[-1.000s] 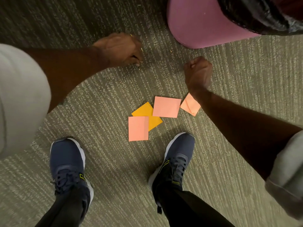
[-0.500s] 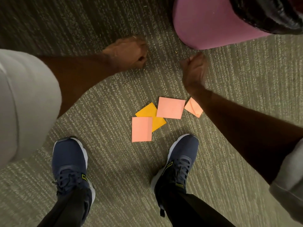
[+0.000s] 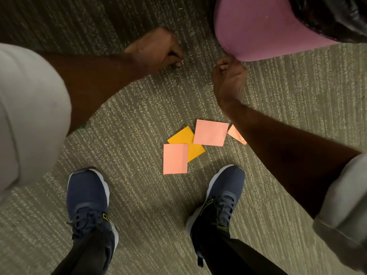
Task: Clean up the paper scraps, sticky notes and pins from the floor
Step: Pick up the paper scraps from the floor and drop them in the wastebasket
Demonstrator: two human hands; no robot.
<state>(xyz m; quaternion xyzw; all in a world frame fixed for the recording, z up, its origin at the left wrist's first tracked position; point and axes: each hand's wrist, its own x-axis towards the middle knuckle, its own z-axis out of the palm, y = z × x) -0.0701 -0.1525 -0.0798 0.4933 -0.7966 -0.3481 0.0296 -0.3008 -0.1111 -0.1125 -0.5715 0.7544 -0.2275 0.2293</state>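
Three pink notes [image 3: 210, 132], one orange note [image 3: 183, 136]

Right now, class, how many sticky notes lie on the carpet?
4: a pink note nearest the shoes, a yellow note partly under it, a second pink note beyond, a fourth note half hidden by the right forearm. More may be hidden.

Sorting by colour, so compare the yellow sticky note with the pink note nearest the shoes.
The yellow sticky note lies cornerwise, like a diamond; the pink note lies squarer to the view. The pink note overlaps the yellow sticky note, whose corner is hidden beneath it. Both lie on the carpet.
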